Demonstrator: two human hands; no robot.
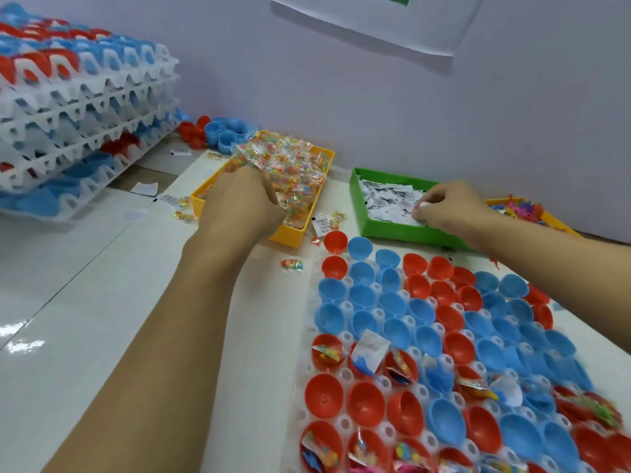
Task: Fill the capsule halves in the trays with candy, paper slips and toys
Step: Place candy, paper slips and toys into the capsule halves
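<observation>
A white tray in front of me holds red and blue capsule halves; most far ones are empty, and several near ones hold candy packets, paper slips and toys. My left hand reaches into the yellow bin of small candy packets, fingers curled among them. My right hand is over the green bin of paper slips, pinching slips at its fingertips. An orange bin of small toys lies behind my right wrist, mostly hidden.
A stack of white trays with capsule halves stands at the far left. Loose red and blue halves lie by the wall. Stray candy packets and slips are scattered on the tabletop around the yellow bin.
</observation>
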